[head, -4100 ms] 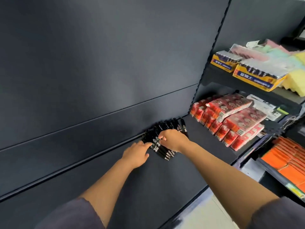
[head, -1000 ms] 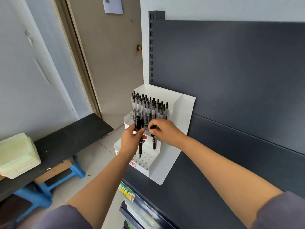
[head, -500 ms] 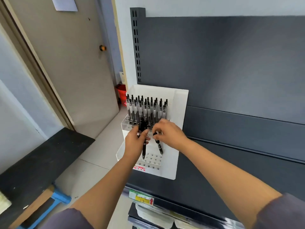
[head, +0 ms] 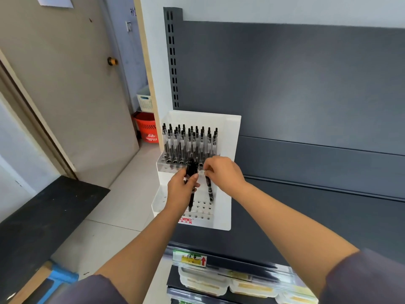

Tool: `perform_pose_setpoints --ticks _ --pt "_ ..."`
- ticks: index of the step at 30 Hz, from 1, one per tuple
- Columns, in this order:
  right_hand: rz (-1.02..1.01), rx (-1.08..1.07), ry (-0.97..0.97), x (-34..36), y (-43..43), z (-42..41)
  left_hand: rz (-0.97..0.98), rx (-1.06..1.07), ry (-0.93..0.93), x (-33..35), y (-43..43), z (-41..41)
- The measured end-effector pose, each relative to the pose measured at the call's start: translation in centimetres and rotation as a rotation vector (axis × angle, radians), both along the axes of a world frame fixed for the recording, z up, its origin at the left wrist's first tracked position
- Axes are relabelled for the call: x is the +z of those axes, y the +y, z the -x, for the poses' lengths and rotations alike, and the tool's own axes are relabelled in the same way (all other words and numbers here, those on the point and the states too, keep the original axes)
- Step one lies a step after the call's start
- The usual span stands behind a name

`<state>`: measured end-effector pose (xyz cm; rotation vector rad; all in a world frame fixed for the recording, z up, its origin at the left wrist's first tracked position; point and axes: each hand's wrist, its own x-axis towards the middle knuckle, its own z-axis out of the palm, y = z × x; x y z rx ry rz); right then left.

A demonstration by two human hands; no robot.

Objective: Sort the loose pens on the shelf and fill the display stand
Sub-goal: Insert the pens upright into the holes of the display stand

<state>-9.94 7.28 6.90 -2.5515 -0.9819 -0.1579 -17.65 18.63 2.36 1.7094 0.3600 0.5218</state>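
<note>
Grip state at display stand (head: 226, 194)
The left hand (head: 180, 190) grips a pen bundle (head: 191, 170); the right hand (head: 222, 174), just beside, pinches a single pen (head: 208, 186).

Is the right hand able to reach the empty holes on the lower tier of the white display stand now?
Probably yes. The right hand holds one black pen just over the empty holes of the white plastic display stand; nothing lies between.
</note>
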Motion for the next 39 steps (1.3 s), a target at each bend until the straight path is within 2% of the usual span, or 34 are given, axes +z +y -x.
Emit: perform_pose_setpoints --ticks 3,8,12,17,19,21,24,28,31,35,39 --pt "0.017 0.017 -0.043 0.0 -0.3 -0.4 -0.002 0.008 0.011 0.1 0.0 0.1" --pt "0.005 0.010 0.068 0.4 -1.2 -1.2 -0.001 0.034 0.026 0.1 -0.3 0.2" --pt "0.075 0.055 0.060 0.2 -1.3 -1.2 -0.003 0.052 0.036 0.0 -0.8 0.0" --pt "0.061 0.029 0.025 -0.5 -1.3 -0.9 0.002 0.075 0.045 0.2 -1.5 -0.2" --pt "0.057 0.050 0.069 -0.3 -1.4 -1.1 0.004 0.081 0.043 0.4 -1.7 -0.1" --pt "-0.050 0.063 0.163 0.4 -1.5 -1.3 0.015 0.082 0.038 0.6 -1.8 -0.1" --pt "-0.317 0.085 0.342 2.1 -1.3 -1.4 0.032 0.081 0.041 1.0 -2.2 -0.2" --pt "-0.410 0.125 0.481 2.9 -0.9 -0.8 -0.029 0.125 0.046 1.4 -2.8 -0.1" --pt "-0.424 0.089 0.487 2.9 -0.4 -0.6 -0.120 0.173 0.047 1.6 -2.8 0.2" --pt "-0.432 0.038 0.484 3.4 0.4 -0.5 -0.137 0.156 0.020 2.2 -2.2 0.5" --pt "-0.388 0.027 0.289 4.2 0.4 -0.8 -0.126 0.149 -0.046 2.7 -1.1 0.1"
